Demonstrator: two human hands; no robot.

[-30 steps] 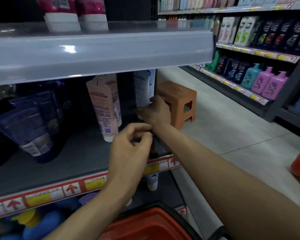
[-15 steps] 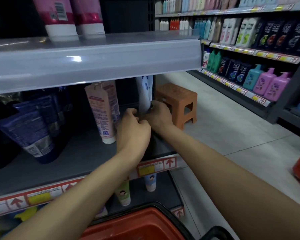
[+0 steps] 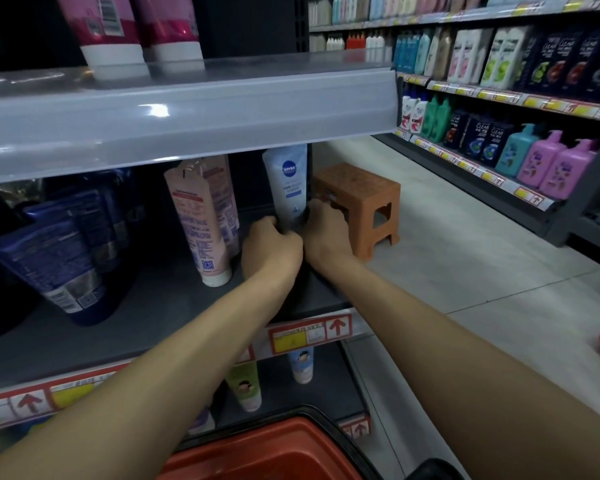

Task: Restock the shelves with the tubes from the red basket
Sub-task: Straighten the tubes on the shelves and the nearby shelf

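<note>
A white and blue tube (image 3: 287,181) stands cap-down at the right end of the dark middle shelf (image 3: 153,313). Both of my hands reach in and hold its lower end: my left hand (image 3: 270,249) grips it from the left, my right hand (image 3: 326,233) from the right. The tube's cap is hidden behind my fingers. The red basket (image 3: 267,452) sits at the bottom of the view, below my forearms; its contents are not visible.
Pink tubes (image 3: 201,220) stand just left of my hands, dark blue tubes (image 3: 59,251) further left. A grey upper shelf (image 3: 187,109) overhangs closely. An orange stool (image 3: 361,206) stands in the aisle on the right, with shelves of bottles (image 3: 534,150) beyond.
My left hand moved forward from the shelf's front edge to join my right hand at the tube's base. The tube now stands upright with its front label facing me.
</note>
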